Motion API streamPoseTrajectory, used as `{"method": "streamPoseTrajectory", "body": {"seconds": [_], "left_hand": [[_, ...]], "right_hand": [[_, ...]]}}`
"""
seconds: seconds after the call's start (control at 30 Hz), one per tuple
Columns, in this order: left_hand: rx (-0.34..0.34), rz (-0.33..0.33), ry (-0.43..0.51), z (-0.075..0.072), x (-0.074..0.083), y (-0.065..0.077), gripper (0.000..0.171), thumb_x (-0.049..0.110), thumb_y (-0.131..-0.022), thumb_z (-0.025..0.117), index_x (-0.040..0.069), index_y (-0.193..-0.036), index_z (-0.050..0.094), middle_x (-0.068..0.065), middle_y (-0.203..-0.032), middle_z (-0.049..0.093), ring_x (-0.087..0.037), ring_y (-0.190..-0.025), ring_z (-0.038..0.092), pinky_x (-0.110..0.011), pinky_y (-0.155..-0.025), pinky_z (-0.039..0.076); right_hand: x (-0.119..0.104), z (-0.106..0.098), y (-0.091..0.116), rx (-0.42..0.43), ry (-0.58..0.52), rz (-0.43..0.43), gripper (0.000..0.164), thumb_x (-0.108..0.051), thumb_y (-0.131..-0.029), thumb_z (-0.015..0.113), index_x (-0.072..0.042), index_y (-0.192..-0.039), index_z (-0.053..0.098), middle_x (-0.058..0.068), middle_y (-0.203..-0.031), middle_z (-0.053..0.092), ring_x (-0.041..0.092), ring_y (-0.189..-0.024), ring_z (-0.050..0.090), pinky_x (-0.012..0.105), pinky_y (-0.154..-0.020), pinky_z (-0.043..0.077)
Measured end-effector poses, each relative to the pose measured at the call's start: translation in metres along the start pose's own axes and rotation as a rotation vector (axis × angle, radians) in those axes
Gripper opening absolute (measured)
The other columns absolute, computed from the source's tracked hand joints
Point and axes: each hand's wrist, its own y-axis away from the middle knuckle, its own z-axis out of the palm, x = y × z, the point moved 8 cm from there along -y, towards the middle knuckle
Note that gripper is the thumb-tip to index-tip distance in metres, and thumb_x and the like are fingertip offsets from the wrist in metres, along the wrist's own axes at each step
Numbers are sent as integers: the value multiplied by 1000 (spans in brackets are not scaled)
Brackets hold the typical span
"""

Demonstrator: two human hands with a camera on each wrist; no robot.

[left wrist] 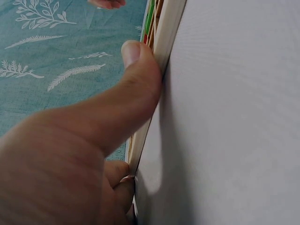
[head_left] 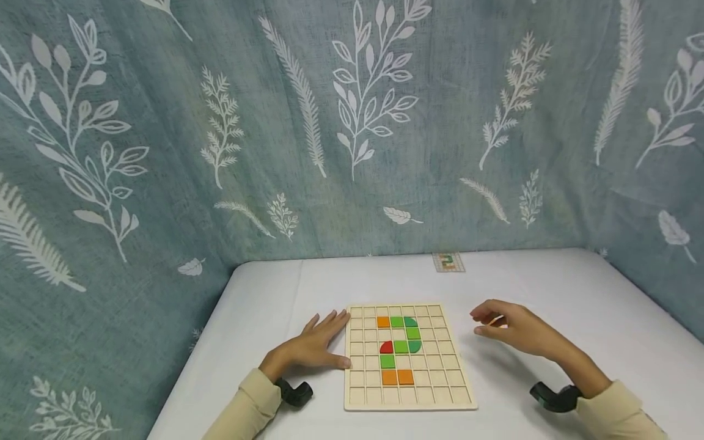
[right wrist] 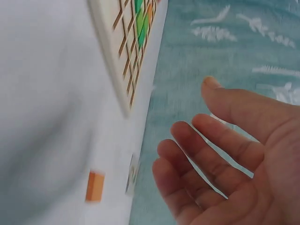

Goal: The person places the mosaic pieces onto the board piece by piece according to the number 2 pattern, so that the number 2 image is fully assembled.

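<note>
A wooden grid board (head_left: 363, 396) lies on the white table with coloured tiles forming a figure like a 2. Among them are a red quarter-round tile (head_left: 387, 348), green square tiles (head_left: 401, 346), darker green quarter-rounds (head_left: 415, 346) and orange squares (head_left: 406, 376). My left hand (head_left: 313, 344) rests at the board's left edge, its thumb (left wrist: 136, 70) pressing the side. To the right of the board, my right hand (head_left: 514, 327) hovers above the table, fingers (right wrist: 206, 159) loosely bent around nothing. One loose orange tile (right wrist: 94, 186) lies on the cloth near that hand.
At the table's far edge lies a small card (head_left: 448, 263) printed with a coloured grid pattern. Behind the table hangs a blue-green curtain (head_left: 440, 201) with white leaf prints, which also runs along the left and right sides.
</note>
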Motion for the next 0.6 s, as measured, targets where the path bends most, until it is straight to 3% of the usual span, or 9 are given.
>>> {"method": "streamPoseTrajectory", "body": {"seconds": [0.23, 0.6], "left_hand": [[-12, -3, 23, 4, 0, 2, 106, 61, -85, 70, 13, -162, 15, -4, -169, 12, -27, -158, 6, -54, -126, -3], [-3, 1, 26, 0, 2, 0, 106, 58, -84, 72, 13, -162, 15, -6, -169, 14, -28, -157, 7, -54, -126, -4]], "right_hand": [[33, -9, 7, -9, -5, 102, 26, -20, -95, 69, -6, -117, 67, 7, -113, 69, 7, -95, 63, 24, -81, 55], [81, -9, -1, -39, 8, 192, 31, -16, -92, 72, 0, -118, 68, 14, -114, 70, 21, -97, 65, 25, -74, 54]]}}
